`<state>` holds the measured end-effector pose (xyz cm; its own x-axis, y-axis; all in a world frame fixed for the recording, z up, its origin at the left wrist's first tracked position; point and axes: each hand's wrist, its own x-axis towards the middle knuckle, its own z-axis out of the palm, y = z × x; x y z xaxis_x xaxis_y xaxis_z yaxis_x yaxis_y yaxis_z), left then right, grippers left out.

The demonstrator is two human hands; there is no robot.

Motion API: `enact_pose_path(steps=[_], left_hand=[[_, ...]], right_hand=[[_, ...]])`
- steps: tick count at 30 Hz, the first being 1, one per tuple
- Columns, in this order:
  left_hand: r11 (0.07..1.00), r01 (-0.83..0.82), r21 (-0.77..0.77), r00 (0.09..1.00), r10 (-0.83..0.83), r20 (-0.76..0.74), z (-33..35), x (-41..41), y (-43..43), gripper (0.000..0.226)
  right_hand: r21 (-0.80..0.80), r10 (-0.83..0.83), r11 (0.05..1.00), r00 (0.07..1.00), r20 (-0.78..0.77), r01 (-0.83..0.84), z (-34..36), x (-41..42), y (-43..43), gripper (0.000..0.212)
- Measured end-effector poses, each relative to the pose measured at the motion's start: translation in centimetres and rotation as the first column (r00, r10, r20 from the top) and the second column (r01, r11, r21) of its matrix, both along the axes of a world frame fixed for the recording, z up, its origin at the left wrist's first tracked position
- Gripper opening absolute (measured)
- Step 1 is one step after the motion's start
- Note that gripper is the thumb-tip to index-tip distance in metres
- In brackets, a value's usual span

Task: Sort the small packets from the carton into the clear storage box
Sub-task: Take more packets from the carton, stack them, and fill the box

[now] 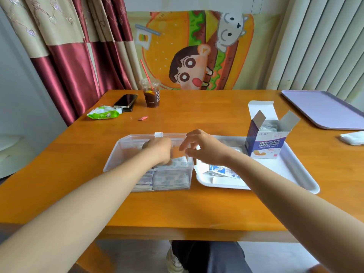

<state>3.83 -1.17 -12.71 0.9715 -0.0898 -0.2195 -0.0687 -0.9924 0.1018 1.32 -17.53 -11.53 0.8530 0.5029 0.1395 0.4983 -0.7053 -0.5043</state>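
Inside the clear storage box [118,152] the fingertips of the left hand [159,150] are hidden above the packets [171,178] stacked at 6 o'clock; its grip cannot be told. The right hand [202,148] is held loosely curled, empty, at the 3 o'clock rim, the open carton [266,142] beyond

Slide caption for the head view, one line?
Left hand inside the clear storage box of packets; right hand hovers at its right edge; open carton on white tray.

The front panel of the open carton [266,146] carries the large characters 创口贴, with CHUANGKOUTIE in small capitals directly below. The clear iced-drink cup [152,97] shows white lettering cut off at its edge: LU, CU, CO. Blue print on the loose packet [222,171] is too small to read.
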Motion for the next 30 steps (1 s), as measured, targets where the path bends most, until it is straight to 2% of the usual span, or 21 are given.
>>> enact_pose_path(steps=[6, 12, 15, 19, 21, 30], left_hand=[[0.986, 0.125, 0.109, 0.989, -0.133, 0.066, -0.1, -0.4, -0.3, 0.015], [0.907, 0.234, 0.351, 0.926, -0.318, 0.205, 0.4, -0.9, -0.8, 0.019], [0.92, 0.25, 0.303, 0.907, -0.332, 0.259, 0.6, -0.6, -0.9, 0.015], [0.962, 0.234, 0.143, 0.969, -0.242, 0.045, 0.1, -0.2, -0.6, 0.011], [0.968, 0.232, 0.091, 0.973, -0.233, -0.007, -0.3, 0.1, -0.2, 0.01], [0.97, 0.244, 0.005, 0.969, -0.244, 0.035, 0.3, -1.1, 0.0, 0.024]], right_hand=[[-0.008, 0.002, 1.0, 1.0, -0.025, -0.002, -0.3, 0.0, -0.2, 0.022], [-0.006, 0.0, 1.0, 0.999, -0.04, 0.0, -0.6, 0.2, -0.4, 0.022], [0.01, 0.0, 1.0, 0.998, -0.066, 0.001, -0.6, 0.2, -0.3, 0.022], [0.013, -0.007, 1.0, 0.997, -0.078, 0.008, -0.7, 0.2, -0.4, 0.023], [0.019, -0.005, 1.0, 0.996, -0.084, 0.007, -0.8, 0.1, -0.5, 0.023], [0.048, -0.017, 0.999, 0.995, -0.095, 0.022, -1.0, 0.1, -0.6, 0.023]])
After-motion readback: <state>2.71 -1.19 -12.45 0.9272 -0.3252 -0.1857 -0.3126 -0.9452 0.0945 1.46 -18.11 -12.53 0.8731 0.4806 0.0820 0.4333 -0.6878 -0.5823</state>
